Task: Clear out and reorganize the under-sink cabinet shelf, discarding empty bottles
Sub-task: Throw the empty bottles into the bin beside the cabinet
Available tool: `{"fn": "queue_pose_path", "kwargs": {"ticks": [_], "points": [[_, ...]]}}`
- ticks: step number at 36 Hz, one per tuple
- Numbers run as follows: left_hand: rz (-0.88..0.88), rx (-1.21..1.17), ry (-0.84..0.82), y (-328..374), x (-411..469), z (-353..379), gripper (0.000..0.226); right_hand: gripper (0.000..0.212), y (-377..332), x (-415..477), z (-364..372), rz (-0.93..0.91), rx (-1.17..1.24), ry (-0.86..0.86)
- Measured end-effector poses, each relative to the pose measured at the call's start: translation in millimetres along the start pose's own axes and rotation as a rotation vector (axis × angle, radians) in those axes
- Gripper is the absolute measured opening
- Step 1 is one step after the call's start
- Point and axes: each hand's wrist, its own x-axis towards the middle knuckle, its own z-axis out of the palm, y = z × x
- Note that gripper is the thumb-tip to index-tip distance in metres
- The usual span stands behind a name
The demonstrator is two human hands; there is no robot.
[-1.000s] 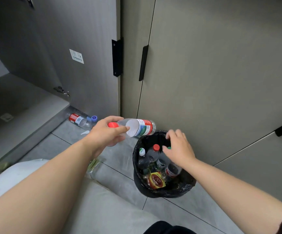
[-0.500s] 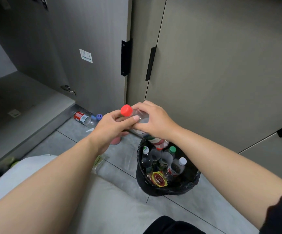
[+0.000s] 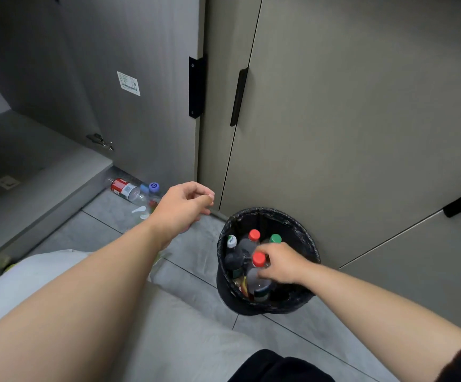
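Right hand (image 3: 280, 261) down inside the mouth of the black-lined bin (image 3: 310, 245), fingers wrapped round the neck of a clear red-capped bottle (image 3: 258, 274), cap up. Held upright, probably so as to slot in among the bottles already standing packed in there: one with a red cap (image 3: 254, 235), one green (image 3: 275, 238), one white (image 3: 231, 241). Bin standing on the tiled floor (image 3: 196, 260), close against the closed cabinet door (image 3: 361, 119), handy to the open cabinet. Grip not yet let go, bottle partly sunk between its neighbours near the front rim.

Left hand (image 3: 182, 206) hanging empty above the floor, fingers loosely curled, thumb near the forefinger, nothing between them. Placed toward the foot of the open door, where more bottles lie on their sides: one with a red label (image 3: 124, 188), and a purple-blue cap (image 3: 154, 186) just beside it. Likely the next ones for discarding. Shelf (image 3: 30, 161) at the left edge mostly bare.
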Motion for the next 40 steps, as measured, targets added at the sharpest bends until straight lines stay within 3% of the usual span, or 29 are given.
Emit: {"fn": "queue_pose_path", "kwargs": {"ticks": [5, 9, 14, 19, 22, 25, 27, 33, 40], "points": [[0.014, 0.269, 0.087, -7.1, 3.2, -0.9, 0.019, 0.023, 12.0, -1.2, 24.0, 0.079, -0.143, -0.140], [-0.011, 0.301, 0.116, -11.8, 5.4, -4.8, 0.020, 0.043, 16.9, 0.3, 30.1, 0.122, -0.295, -0.265], [-0.016, 0.305, 0.130, -15.2, 8.6, -7.3, 0.023, 0.032, 13.1, 2.8, 27.7, 0.160, -0.384, -0.402], [0.001, 0.346, 0.123, -11.4, 10.4, -7.1, 0.020, 0.040, -3.5, 9.4, 10.5, 0.156, -0.466, -0.495], [-0.014, 0.372, 0.008, -0.6, 11.1, -12.4, 0.012, 0.045, -23.2, 17.4, -16.3, 0.139, -0.469, -0.514], [-0.121, 0.338, -0.190, 14.3, 11.3, -36.0, 0.011, 0.051, -53.0, 27.5, -52.9, 0.001, -0.386, -0.396], [-0.158, 0.305, -0.220, 22.3, 12.6, -61.8, 0.017, 0.047, -80.5, 35.8, -74.7, -0.124, -0.257, -0.307], [-0.196, 0.093, 0.135, 2.3, 21.6, -158.3, 0.019, 0.027, -164.3, 91.3, -90.7, -0.334, 0.172, -0.222], [-0.409, -0.141, 0.486, -113.0, 22.8, -231.7, 0.013, 0.020, -246.7, 214.6, -24.8, -0.291, 0.355, -0.250]]}}
